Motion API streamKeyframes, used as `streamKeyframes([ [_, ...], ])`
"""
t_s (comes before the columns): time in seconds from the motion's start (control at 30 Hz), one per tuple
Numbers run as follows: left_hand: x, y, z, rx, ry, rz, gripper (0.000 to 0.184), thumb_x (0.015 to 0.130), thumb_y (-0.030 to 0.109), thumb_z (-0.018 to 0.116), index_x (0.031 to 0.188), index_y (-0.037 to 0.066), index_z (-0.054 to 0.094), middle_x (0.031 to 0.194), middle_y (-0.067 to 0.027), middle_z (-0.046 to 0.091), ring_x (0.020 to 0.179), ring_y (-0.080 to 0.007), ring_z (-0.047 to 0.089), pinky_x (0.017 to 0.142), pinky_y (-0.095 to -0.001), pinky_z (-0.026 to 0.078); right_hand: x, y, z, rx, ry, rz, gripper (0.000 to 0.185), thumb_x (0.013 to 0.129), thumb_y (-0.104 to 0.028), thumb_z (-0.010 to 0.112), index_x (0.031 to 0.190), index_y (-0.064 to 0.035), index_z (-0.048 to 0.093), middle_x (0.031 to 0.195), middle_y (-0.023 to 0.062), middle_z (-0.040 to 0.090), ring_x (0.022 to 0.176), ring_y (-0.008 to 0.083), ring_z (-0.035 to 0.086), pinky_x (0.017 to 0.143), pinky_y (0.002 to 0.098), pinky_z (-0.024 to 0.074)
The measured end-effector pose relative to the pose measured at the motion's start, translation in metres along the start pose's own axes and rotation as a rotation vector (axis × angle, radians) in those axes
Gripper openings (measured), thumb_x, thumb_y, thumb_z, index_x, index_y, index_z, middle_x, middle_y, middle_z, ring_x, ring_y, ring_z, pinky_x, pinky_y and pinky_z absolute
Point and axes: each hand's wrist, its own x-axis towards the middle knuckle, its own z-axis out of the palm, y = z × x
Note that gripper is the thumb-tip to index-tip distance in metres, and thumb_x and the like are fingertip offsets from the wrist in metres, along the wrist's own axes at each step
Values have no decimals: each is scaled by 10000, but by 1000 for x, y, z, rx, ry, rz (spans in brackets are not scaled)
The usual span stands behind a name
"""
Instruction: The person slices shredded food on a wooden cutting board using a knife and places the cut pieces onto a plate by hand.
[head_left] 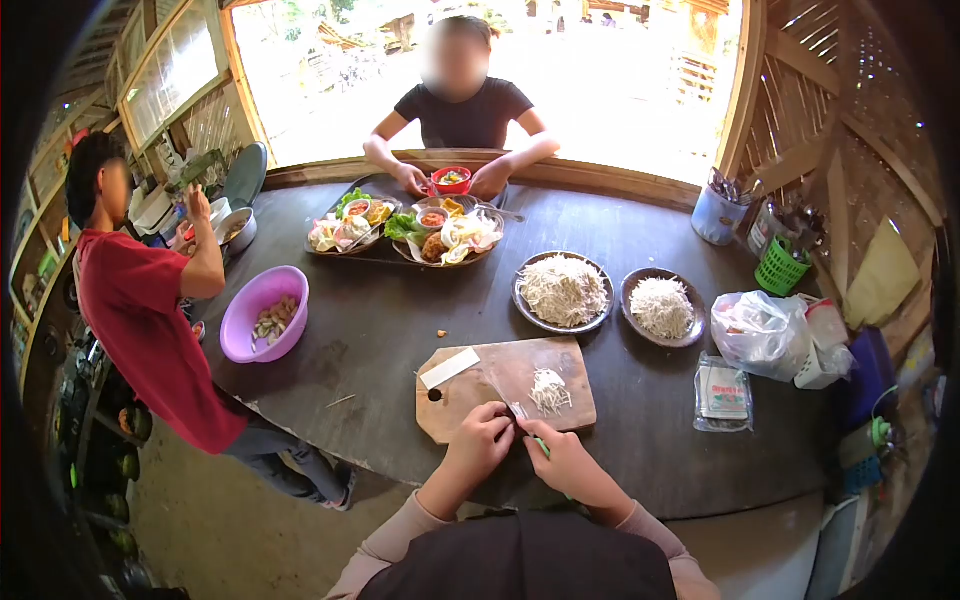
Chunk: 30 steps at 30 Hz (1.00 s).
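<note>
Pale strips (549,392) sit in a small loose heap on the right half of the cutting board (462,402), just beyond your fingertips and a bit to the right, not in your grip. Your left hand (479,440) is closed, fingers pinching what looks like a pale piece (517,411) at the board's near edge, likely to steady it close to the blade. Your right hand (566,464) is closed around a knife with a green handle (541,446), blade up against the left fingertips, probably for short, controlled strokes; exact contact too small to tell. Heap's near the blade, probably so cut bits needn't travel. White slab (450,368) lies at far left of board, apart from the heap, seemingly out of the blade's way. Larger pile (563,290) and smaller pile (662,307) of similar shreds sit on plates beyond, likely kept within reach.
</note>
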Motion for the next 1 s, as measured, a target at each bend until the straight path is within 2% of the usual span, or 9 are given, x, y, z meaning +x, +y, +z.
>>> streamKeyframes([
  [0.2,-1,0,-1,7,-13,-11,119,818,77,697,875,-27,705,1033,-157,662,957,-339,645,842,-414,529,-2,0,0,25,-17,30,279,944,-85,592,1216,-29,619,797,306,632,735,441,660,627,441,511],
  [0.4,1,0,-3,-6,-33,-17,120,818,72,692,876,-33,704,1025,-158,666,954,-336,647,839,-406,530,-4,-5,-2,-16,-15,-34,276,948,-86,587,1217,-36,619,826,302,645,767,441,668,642,447,518],
  [0.5,-1,0,-2,-12,-6,-1,104,816,71,701,864,-22,708,1021,-158,671,918,-332,661,796,-394,542,-1,1,1,19,-10,25,279,950,-87,584,1222,-40,617,824,297,647,769,443,666,647,447,519],
  [0.7,1,-3,-1,18,-10,13,103,810,51,700,882,-22,715,1010,-157,673,901,-327,667,778,-389,547,-3,2,1,0,1,-49,283,954,-88,579,1231,-50,613,786,285,644,733,443,661,651,432,519],
  [0.77,0,-1,-2,-4,6,17,104,809,51,701,882,-22,716,1007,-154,675,892,-327,670,771,-386,548,-4,2,1,-3,-24,96,284,958,-100,583,1233,-46,630,949,230,697,756,330,693,704,352,515],
  [0.87,-1,-4,0,-12,5,8,109,810,58,701,883,-23,714,1004,-158,675,894,-327,671,775,-387,547,3,-2,0,-40,-32,81,287,957,-102,586,1236,-51,632,958,218,703,753,302,686,699,349,508],
  [0.9,0,-4,-1,-10,8,12,109,810,58,701,883,-23,714,1004,-158,675,894,-327,671,775,-387,547,0,-3,-1,-40,-31,75,287,957,-102,586,1236,-51,632,958,218,703,753,302,686,699,349,508],
  [0.97,1,-3,-3,-27,-18,-8,110,811,64,702,876,-24,715,1006,-161,674,891,-328,671,776,-386,547,-5,-7,-5,-2,-42,29,275,953,-91,581,1221,-49,622,785,275,644,691,397,672,626,402,502],
  [1.0,2,-2,-4,-25,-16,-9,110,811,64,702,876,-24,715,1006,-161,674,891,-328,671,776,-386,547,-3,-6,-4,-2,-44,28,275,953,-91,581,1221,-49,622,785,275,644,691,397,672,626,402,502],
])
